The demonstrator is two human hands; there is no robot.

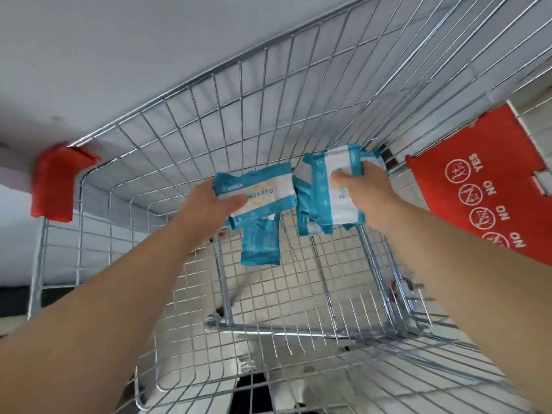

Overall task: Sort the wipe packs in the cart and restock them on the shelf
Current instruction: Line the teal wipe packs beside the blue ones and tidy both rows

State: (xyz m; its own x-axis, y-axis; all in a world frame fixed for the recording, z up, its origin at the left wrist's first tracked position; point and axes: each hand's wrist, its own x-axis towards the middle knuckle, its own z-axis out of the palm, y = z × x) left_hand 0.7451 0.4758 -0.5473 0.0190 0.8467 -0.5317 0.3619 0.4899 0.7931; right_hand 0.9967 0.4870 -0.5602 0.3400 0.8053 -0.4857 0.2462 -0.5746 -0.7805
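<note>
Wipe packs (337, 201) are all up in the hands, inside the wire shopping cart (167, 127) and above its mesh floor. Nearest, two bare forearms reach in over the cart's near rim. The left hand (206, 209), at the cart's middle, pinches at least two packs. Its thumb lies on top of a crosswise pack (259, 195), and a hanging pack (259, 246) droops below. The right hand (369, 191), toward the cart's right side, grips a thicker bunch with its fingers curled over the top edge. Several packs overlap there, and their exact count cannot be told. The two bunches sit just beside each other.

Each pack is a flat, soft pouch, white across the middle with teal bands at the ends and a small round yellow-and-blue print. The lettering is too blurred to read.

Pale floor tiles (298, 282) show through the cart's mesh. On the cart's right side, one red flap (478, 189) carries four round icons, one marked YES and three marked NO. One red bumper (53, 183) caps the cart's far left corner.
</note>
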